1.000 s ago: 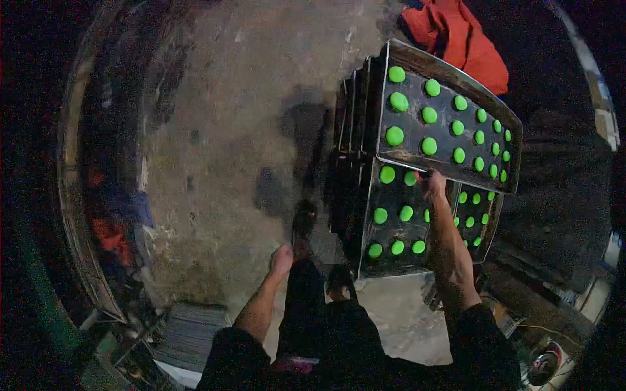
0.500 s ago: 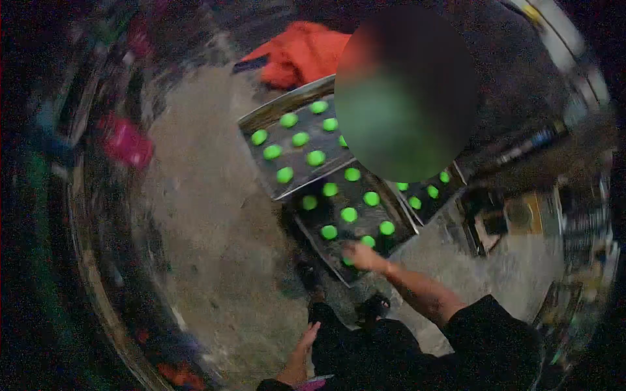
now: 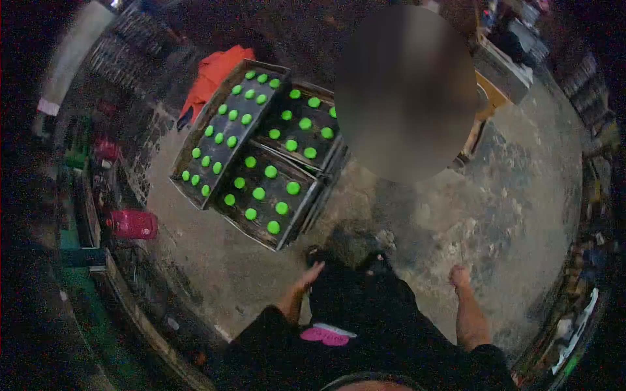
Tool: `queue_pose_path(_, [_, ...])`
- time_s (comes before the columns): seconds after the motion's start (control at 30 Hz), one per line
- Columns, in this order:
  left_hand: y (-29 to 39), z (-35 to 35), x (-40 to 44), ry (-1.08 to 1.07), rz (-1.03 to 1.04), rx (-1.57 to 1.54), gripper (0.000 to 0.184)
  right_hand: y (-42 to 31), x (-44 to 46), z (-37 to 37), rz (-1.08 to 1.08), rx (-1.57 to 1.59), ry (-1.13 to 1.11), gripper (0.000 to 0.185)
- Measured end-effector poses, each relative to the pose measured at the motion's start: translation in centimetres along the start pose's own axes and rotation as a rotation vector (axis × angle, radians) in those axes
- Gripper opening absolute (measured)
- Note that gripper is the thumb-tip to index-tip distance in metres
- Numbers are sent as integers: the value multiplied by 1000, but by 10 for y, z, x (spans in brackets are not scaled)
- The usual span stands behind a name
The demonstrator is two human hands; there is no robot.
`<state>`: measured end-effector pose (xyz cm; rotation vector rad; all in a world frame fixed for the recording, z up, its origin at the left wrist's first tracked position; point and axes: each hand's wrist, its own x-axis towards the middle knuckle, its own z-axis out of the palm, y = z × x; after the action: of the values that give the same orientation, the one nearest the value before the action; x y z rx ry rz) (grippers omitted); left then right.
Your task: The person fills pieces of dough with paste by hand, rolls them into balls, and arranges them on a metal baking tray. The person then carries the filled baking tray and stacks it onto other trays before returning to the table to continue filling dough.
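Observation:
My left hand [image 3: 313, 274] hangs in front of my dark trousers with its fingers stretched out, and nothing shows in it. Out to the right, above the floor, my right hand [image 3: 459, 276] has its fingers curled in; whether they hold anything is hidden. Neither hand touches the trays. Ahead to the left, a long dark tray [image 3: 218, 154] carries rows of bright green round pieces [image 3: 259, 193]. Beside it are a front tray [image 3: 277, 187] and a rear tray [image 3: 306, 138], both dotted with the same pieces. A blurred disc covers part of the view to their right.
Bare concrete floor [image 3: 417, 228] surrounds the trays. An orange cloth [image 3: 218, 73] lies behind them. A pink-red container [image 3: 134, 223] stands at the left. Beyond the blur is a wooden-coloured object [image 3: 493, 96]. Cluttered shelves [image 3: 596, 176] line the right side.
My right hand has left the front tray's green pieces and moved right. The view has turned right, so the trays appear further left. My left hand stays low by my trousers.

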<state>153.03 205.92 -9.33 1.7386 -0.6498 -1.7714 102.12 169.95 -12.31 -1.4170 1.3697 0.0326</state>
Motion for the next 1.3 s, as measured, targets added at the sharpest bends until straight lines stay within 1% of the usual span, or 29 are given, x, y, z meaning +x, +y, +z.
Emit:
queue_pose_path(0.03, [8,-12,19,-128,144,151,72,-49,-41,-10,385,338,261,9])
queue_pose_path(0.1, [116,22,59,-57,-273,80,67,-48,-60,-15,391,521,304,13])
queue_pose_path(0.13, [114,32,90,-105,-197,90,66,-45,-62,-17,353,705,345,17])
queue_pose_path(0.2, [126,58,138,-192,-93,102,65,-22,-40,-5,377,1065,244,17])
queue_pose_path(0.23, [145,66,153,-235,-65,102,65,-19,-32,5,349,1093,156,15])
queue_pose_path(0.27, [163,73,169,-242,-79,107,65,-27,-28,16,273,948,56,15])
queue_pose_path(0.3, [182,80,185,-260,6,261,65,-38,-22,25,175,747,-32,15])
queue_pose_path(0.33, [197,89,196,-276,94,411,65,-49,-15,27,118,607,-75,17])
queue_pose_path(0.37, [211,96,204,-284,84,411,65,-60,-10,21,118,560,-71,18])
queue_pose_path(0.43, [254,107,230,-321,-67,322,67,-79,0,3,111,418,-45,24])
queue_pose_path(0.47, [287,115,236,-379,-129,159,69,-96,-3,-24,298,609,-64,32])
queue_pose_path(0.5, [311,107,235,-448,-201,15,71,-102,0,-35,305,652,-3,32])
queue_pose_path(0.57, [331,83,262,-429,-440,143,71,-104,-3,-63,399,616,195,34])
queue_pose_path(0.6, [320,69,285,-434,-411,189,69,-45,7,-57,281,778,285,37])
queue_pose_path(0.63, [296,55,323,-449,-315,247,66,-20,-3,-59,295,828,354,37])
queue_pose_path(0.7, [278,28,386,-503,-96,345,62,7,-20,-57,51,1848,294,33])
queue_pose_path(0.73, [295,15,395,-526,-308,229,59,14,-34,-38,30,1884,335,33])
queue_pose_path(0.77, [320,14,413,-550,-306,275,59,16,-39,-23,129,1762,458,30])
queue_pose_path(0.83, [374,46,452,-461,135,1023,56,8,-42,27,261,1518,639,29])
queue_pose_path(0.9, [490,117,407,-413,87,924,56,-43,-54,55,283,1129,688,26])
queue_pose_path(0.93, [501,142,422,-434,145,930,55,-74,-64,59,271,865,655,24])
queue_pose_path(0.97, [509,167,439,-453,203,935,55,-82,-56,72,310,747,618,23])
queue_pose_path(1.0, [523,178,454,-485,307,915,55,-84,-49,88,343,709,569,22])
queue_pose_path(1.1, [552,205,484,-446,279,940,54,-58,-14,108,396,665,502,20])
queue_pose_path(1.13, [536,196,511,-424,436,955,53,-45,-1,105,402,654,496,19])
queue_pose_path(1.2, [522,176,528,-345,302,1065,51,-11,21,90,395,584,503,18])
queue_pose_path(1.23, [511,161,532,-351,163,1032,49,12,35,76,369,495,517,17])
queue_pose_path(1.27, [496,135,536,-344,345,1214,46,33,46,56,325,340,543,16])
queue_pose_path(1.3, [489,109,537,-522,525,1335,44,63,66,27,235,64,595,16])
